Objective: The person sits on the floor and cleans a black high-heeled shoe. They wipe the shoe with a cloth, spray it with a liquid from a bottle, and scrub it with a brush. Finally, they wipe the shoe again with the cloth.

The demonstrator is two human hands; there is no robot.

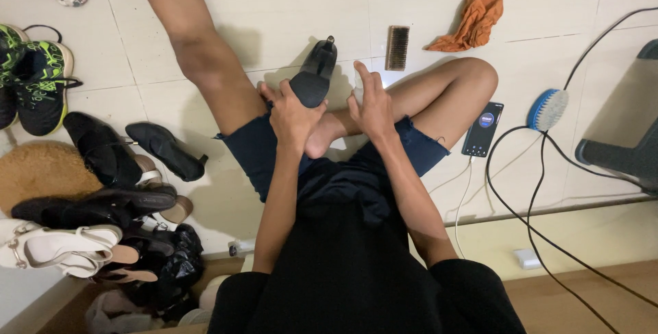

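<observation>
Held only at its toe end by the closed fingers of the left hand (291,116), the black heeled shoe (314,73) above the folded leg could tip out, since the right hand (370,104) beside it hovers open, gripping nothing.

Your left hand (293,113) grips a black high-heeled shoe (315,73) by its sole end, heel pointing away from you, while your right hand (372,106) hangs open just right of that shoe, fingers spread and apart from it. Beyond the shoe lies a wooden brush (397,47), an orange cloth (473,23) further right, then a phone (482,129) and a blue scrub brush (547,109). Left of the shoe: a heap of dark and white shoes (103,197) and green-black sneakers (38,77).
</observation>
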